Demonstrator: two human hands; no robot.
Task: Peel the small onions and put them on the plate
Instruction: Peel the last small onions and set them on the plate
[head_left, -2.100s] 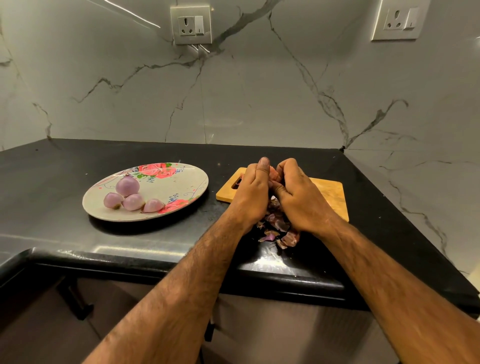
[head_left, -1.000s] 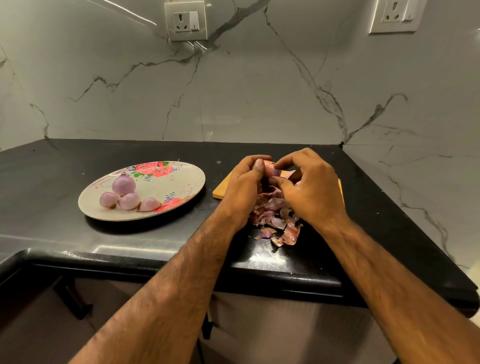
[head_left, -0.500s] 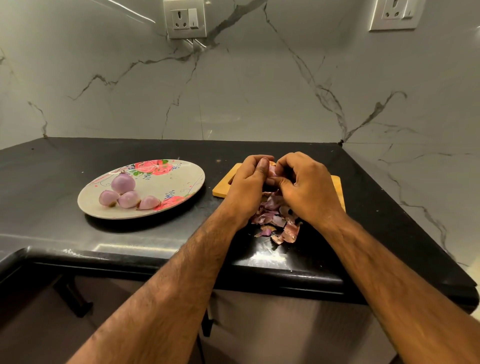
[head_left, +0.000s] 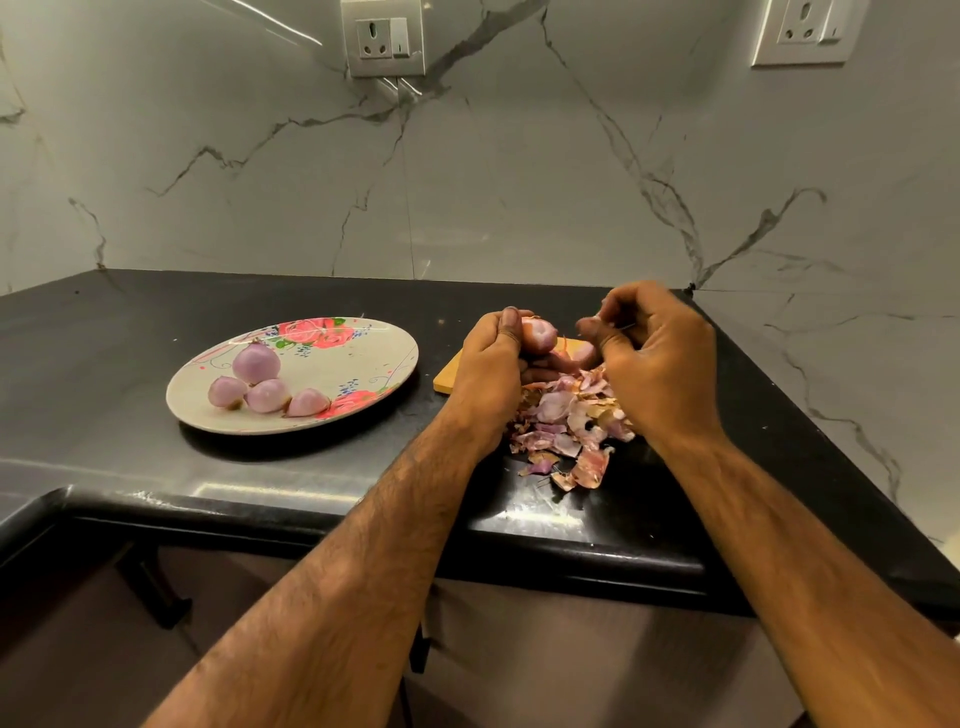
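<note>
A: Count?
B: Four peeled onions (head_left: 267, 395) on one plate (head_left: 363, 358); a fifth onion (head_left: 540, 335) gripped in your left hand (head_left: 488, 369).
A: Other hand?
B: Your right hand (head_left: 660, 364) pinches a skin strip (head_left: 626, 327) above one peel pile (head_left: 566, 426).

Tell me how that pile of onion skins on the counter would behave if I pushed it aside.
The onion skins look thin, dry and curled, so they'd probably be light and scatter rather than slide together. Loose flakes lie apart at the near edge, so some would likely lag behind on the countertop.
</note>
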